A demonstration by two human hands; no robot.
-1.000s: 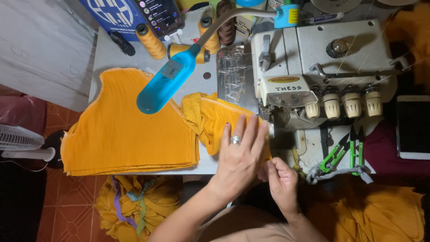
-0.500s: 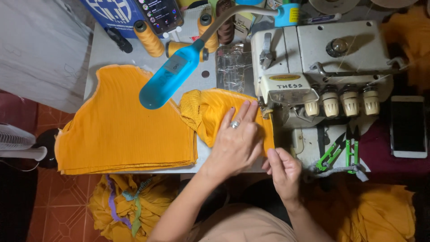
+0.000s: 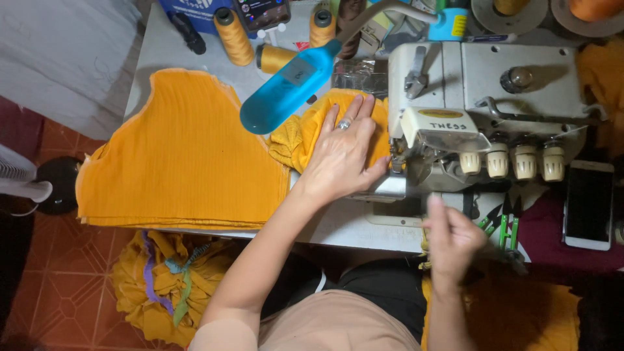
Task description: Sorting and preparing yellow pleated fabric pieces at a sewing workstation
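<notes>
Since 0.5 s ago, the right hand (image 3: 452,244) has drifted rightward off the orange fabric piece (image 3: 312,130), fingers loosely curled around nothing visible. Left hand (image 3: 341,156) presses flat, fingers spread, on the fabric, whose long axis runs left-right toward the sewing machine (image 3: 481,110).

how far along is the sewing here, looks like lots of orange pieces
Done: nothing clearly shows as finished. In hand: the left hand presses a bunched orange piece flat at the sewing machine by its needle area, while the right hand hovers blurred at the table's front edge. Left: a thick stack of flat orange pieces waits beside it, apparently unsewn.
</notes>
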